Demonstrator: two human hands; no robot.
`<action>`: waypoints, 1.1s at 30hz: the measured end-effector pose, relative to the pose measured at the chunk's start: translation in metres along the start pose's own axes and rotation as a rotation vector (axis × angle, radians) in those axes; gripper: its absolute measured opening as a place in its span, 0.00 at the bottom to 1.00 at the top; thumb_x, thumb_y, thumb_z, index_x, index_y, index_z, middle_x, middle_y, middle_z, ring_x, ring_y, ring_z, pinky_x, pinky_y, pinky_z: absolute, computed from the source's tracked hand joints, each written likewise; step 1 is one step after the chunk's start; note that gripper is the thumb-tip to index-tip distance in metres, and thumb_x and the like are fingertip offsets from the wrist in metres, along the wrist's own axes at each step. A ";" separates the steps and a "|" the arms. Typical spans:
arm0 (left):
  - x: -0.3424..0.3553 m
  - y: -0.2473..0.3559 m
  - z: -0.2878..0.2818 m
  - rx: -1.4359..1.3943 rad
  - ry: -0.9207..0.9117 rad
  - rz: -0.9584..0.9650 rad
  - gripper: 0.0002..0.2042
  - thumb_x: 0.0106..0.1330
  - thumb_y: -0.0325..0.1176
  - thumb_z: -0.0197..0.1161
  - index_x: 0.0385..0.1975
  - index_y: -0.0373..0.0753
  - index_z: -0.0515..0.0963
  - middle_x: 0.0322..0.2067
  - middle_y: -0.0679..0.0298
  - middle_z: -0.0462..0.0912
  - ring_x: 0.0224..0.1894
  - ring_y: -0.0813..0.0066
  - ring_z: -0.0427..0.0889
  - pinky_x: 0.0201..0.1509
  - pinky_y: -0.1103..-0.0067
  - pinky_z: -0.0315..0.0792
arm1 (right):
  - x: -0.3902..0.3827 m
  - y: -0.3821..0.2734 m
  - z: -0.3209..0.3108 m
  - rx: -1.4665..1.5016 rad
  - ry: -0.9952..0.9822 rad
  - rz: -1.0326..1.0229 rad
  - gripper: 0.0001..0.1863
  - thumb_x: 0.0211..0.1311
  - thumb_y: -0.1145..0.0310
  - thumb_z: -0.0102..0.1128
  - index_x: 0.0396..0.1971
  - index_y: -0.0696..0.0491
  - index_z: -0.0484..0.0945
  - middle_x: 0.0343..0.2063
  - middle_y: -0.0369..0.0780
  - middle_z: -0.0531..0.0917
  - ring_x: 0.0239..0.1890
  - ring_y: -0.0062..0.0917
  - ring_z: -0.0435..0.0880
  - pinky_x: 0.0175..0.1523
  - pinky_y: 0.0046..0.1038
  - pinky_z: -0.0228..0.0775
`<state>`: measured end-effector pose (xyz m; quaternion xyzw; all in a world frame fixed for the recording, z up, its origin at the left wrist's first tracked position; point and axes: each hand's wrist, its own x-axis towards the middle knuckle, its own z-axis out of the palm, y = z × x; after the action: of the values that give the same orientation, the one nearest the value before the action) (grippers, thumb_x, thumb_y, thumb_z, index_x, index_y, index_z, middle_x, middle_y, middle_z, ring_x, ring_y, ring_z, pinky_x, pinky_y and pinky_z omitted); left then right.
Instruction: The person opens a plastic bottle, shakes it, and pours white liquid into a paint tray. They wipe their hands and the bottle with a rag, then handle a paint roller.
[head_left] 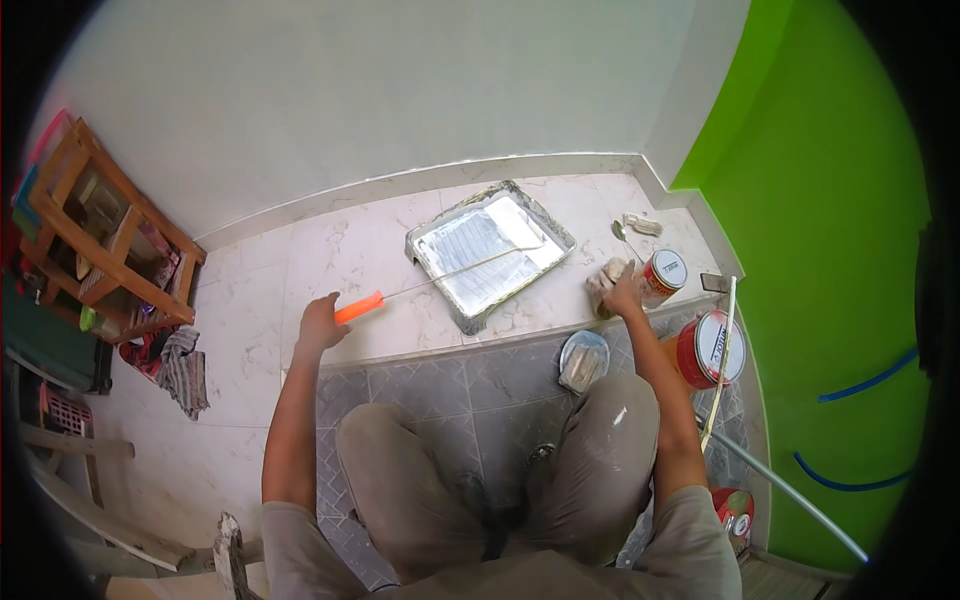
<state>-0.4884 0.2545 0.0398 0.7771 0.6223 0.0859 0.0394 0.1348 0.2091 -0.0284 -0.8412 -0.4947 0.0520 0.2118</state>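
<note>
My left hand (321,322) is closed around the orange handle of a paint roller (360,307). The roller's thin wire frame reaches right, over a paint tray (470,324) smeared with white paint, and its white sleeve (515,222) lies at the tray's far right part. On the raised tiled ledge, my right hand (624,292) has its fingers on a crumpled, dirty whitish rag (602,286). Just right of that hand stands a small paint can (664,279) with a white lid. Behind it lie a spoon (620,234) and a pale, slim object (642,224) whose kind I cannot make out.
Below the ledge, a round bluish dish (597,345) holds a whitish block-like piece. A larger red paint can (710,350) stands right, with a stick (722,365) leaning across it and a metal pole (790,485) behind. A wooden rack (110,235) and striped cloth (183,372) are left.
</note>
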 end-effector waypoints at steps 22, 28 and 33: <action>-0.092 0.076 -0.030 -0.458 -0.190 -0.140 0.19 0.55 0.35 0.78 0.46 0.37 0.87 0.25 0.48 0.86 0.25 0.67 0.84 0.38 0.74 0.77 | -0.126 -0.163 0.145 0.656 -0.323 -0.121 0.56 0.35 0.40 0.87 0.53 0.67 0.66 0.43 0.49 0.81 0.45 0.35 0.82 0.52 0.35 0.77; -0.125 0.061 -0.049 -0.541 -0.138 -0.212 0.17 0.55 0.33 0.77 0.45 0.38 0.88 0.27 0.50 0.89 0.25 0.74 0.84 0.38 0.75 0.77 | -0.136 -0.182 0.139 0.696 -0.356 -0.043 0.55 0.39 0.46 0.86 0.57 0.66 0.62 0.44 0.50 0.82 0.47 0.39 0.84 0.53 0.37 0.77; -0.128 0.075 -0.074 -0.450 -0.097 -0.193 0.17 0.53 0.33 0.78 0.44 0.39 0.89 0.28 0.51 0.89 0.24 0.74 0.83 0.37 0.75 0.77 | -0.128 -0.166 0.146 0.750 -0.341 -0.013 0.57 0.40 0.49 0.86 0.61 0.65 0.58 0.47 0.53 0.83 0.48 0.42 0.85 0.55 0.38 0.76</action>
<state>-0.4570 0.1103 0.1139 0.6889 0.6563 0.1807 0.2490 -0.1073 0.2140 -0.1086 -0.6819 -0.4747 0.3662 0.4190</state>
